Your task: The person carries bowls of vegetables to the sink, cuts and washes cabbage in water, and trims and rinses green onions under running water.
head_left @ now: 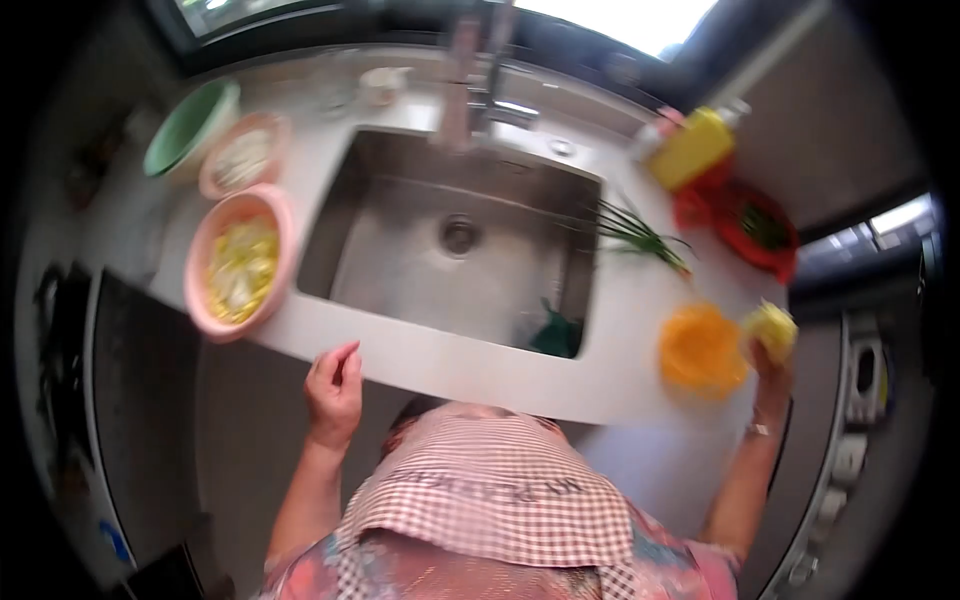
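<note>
My left hand (335, 395) hovers by the front edge of the counter, its fingers curled together with nothing visible in them. Out at the far right, my right hand (772, 368) is closed around a pale yellow-green leafy vegetable (772, 330), possibly a piece of cabbage; blur hides its exact kind. Just left of that hand sits an orange basket (700, 350) on the counter. Spring onions (640, 235) lie by the sink's right rim. Left of the sink stands a pink bowl (196, 270) with yellow and whitish pieces of food inside.
The steel sink (400, 240) holds a dark green item (556, 332) in its near right corner. A faucet (460, 90) rises behind it. A green bowl (195, 125) and a smaller pink bowl (283, 150) stand back left. A yellow bottle (692, 148) and red basket (785, 260) stand back right.
</note>
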The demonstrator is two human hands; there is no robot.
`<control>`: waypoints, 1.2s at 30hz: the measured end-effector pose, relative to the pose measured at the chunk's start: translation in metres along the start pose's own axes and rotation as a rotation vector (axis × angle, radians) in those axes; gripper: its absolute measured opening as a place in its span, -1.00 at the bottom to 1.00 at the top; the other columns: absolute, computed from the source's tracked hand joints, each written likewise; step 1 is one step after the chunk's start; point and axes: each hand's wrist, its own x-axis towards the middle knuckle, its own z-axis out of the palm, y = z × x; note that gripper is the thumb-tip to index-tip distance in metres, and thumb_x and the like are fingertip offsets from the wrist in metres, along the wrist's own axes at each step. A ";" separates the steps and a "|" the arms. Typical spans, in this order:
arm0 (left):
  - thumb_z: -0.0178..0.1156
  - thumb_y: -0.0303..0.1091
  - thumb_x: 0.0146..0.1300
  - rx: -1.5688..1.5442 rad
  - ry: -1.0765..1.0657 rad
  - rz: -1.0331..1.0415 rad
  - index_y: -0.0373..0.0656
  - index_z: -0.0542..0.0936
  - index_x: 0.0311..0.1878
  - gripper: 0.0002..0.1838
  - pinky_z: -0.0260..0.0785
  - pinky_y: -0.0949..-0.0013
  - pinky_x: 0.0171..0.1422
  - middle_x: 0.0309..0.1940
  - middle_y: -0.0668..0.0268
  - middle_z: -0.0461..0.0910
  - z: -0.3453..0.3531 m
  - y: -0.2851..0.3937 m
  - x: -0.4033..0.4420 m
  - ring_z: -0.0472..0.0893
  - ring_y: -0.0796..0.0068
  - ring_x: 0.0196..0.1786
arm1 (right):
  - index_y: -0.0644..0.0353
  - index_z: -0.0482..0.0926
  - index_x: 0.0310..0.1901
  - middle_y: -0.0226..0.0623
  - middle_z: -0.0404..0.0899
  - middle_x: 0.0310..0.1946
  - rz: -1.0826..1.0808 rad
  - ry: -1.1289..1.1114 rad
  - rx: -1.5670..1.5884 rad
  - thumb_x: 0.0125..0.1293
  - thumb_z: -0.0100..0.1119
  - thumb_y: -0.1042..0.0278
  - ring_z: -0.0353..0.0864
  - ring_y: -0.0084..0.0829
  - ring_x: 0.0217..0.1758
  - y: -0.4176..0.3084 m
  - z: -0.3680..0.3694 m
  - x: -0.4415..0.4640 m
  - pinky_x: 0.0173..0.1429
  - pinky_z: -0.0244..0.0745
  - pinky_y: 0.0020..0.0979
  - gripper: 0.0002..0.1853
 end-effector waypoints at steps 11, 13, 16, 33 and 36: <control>0.35 -0.04 0.20 0.980 0.287 -0.311 -0.20 0.54 0.27 -0.36 0.41 0.08 0.32 0.08 -0.04 0.61 -0.180 -0.076 0.179 0.56 0.00 0.21 | 0.32 0.45 0.31 -0.24 0.57 0.17 0.054 0.096 0.033 0.33 0.40 0.22 0.60 -0.36 0.17 -0.009 0.063 -0.057 0.21 0.53 -0.36 -0.40; 0.32 -0.06 0.17 0.889 0.108 -0.499 -0.23 0.56 0.23 -0.38 0.44 0.10 0.32 0.06 -0.04 0.66 -0.189 -0.075 0.191 0.58 0.03 0.21 | 0.31 0.47 0.30 -0.26 0.58 0.15 0.073 0.056 0.065 0.33 0.39 0.24 0.60 -0.38 0.15 -0.014 0.077 -0.062 0.21 0.52 -0.37 -0.42; 0.26 -0.17 0.17 0.916 -0.008 -0.477 -0.24 0.61 0.12 -0.51 0.48 0.08 0.29 0.01 -0.06 0.67 -0.194 -0.084 0.202 0.64 -0.02 0.13 | 0.30 0.52 0.25 -0.30 0.61 0.11 0.039 0.014 0.085 0.33 0.39 0.30 0.60 -0.41 0.12 -0.030 0.106 -0.073 0.21 0.52 -0.39 -0.49; 0.21 -0.38 0.13 -0.105 0.188 -0.462 -0.31 0.55 -0.09 -0.70 0.49 0.39 -0.46 -0.35 0.19 0.64 -0.220 -0.083 0.197 0.65 0.41 -0.43 | 0.15 0.57 0.22 -0.46 0.62 0.04 0.141 -0.407 0.224 0.16 0.50 0.48 0.60 -0.49 0.08 -0.049 0.234 -0.144 0.24 0.50 -0.37 -0.45; 0.20 -0.39 0.16 -0.446 0.378 -0.455 -0.32 0.57 -0.07 -0.71 0.55 0.34 -0.35 -0.30 0.18 0.64 -0.260 -0.087 0.196 0.68 0.38 -0.36 | 0.14 0.53 0.25 -0.41 0.62 0.06 0.223 -0.395 0.315 0.22 0.47 0.43 0.61 -0.43 0.11 -0.049 0.248 -0.152 0.23 0.54 -0.33 -0.45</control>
